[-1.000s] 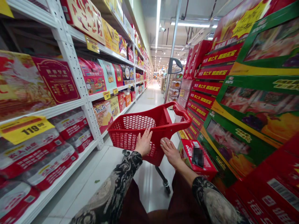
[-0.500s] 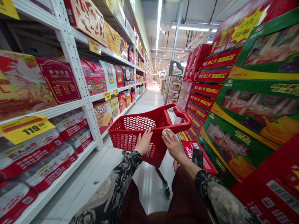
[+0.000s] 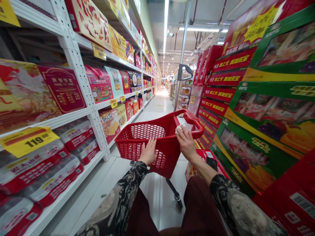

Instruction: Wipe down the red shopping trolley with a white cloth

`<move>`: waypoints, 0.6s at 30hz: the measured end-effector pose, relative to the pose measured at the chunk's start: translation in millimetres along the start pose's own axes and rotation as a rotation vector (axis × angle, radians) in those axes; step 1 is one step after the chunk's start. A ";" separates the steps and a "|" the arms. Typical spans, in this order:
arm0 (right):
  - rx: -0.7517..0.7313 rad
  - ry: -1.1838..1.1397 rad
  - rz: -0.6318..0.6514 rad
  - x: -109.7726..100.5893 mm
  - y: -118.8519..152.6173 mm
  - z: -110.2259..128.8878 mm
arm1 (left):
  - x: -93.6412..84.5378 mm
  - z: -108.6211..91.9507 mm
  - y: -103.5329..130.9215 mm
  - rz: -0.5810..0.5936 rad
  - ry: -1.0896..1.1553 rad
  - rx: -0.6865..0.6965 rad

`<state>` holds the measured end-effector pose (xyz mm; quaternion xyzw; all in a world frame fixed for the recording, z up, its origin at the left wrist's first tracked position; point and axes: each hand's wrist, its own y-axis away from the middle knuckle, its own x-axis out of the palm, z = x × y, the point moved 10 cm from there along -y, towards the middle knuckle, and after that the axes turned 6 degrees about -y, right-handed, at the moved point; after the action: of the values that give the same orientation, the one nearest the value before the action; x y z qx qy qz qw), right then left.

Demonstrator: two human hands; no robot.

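Observation:
A red plastic shopping cart (image 3: 169, 157) with a perforated basket stands right in front of me, its side towards me. My left hand (image 3: 148, 152) lies against the near side of the basket, fingers stretched up to the rim and apart, with nothing visible in it. At the upper rim, close to the handle, my right hand (image 3: 186, 142) presses a crumpled whitish wipe (image 3: 180, 128) onto the cart. Most of the wipe is hidden under the fingers.
White shelving (image 3: 94, 121) with boxed goods and bottle packs runs along the left. Stacked green and red cartons (image 3: 261, 101) line the right. A dark phone-like object (image 3: 211, 163) lies on a red box beside my right forearm. A metal pole (image 3: 183, 49) stands beyond the cart.
My right hand has slid with the wipe along the rim, rightwards and up towards the handle. My left hand has shifted slightly left and down on the basket's side.

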<state>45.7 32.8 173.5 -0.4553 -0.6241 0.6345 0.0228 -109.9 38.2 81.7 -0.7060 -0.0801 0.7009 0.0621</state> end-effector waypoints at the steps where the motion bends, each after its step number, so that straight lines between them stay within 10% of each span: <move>1: -0.016 0.011 0.021 5.5 -0.1 2.9 | 1.7 0.9 -0.3 0.013 -0.001 0.001; 10: -0.206 -0.079 0.211 70.7 75.1 62.9 | 1.4 -1.7 1.0 0.025 -0.009 0.050; 18: -0.067 -0.139 0.008 23.7 18.5 27.4 | 4.4 -2.9 0.3 -0.031 0.012 0.045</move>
<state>25.2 21.8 140.1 -0.4132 -0.6432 0.6435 -0.0386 -107.0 38.9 77.3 -0.7074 -0.0747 0.6972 0.0894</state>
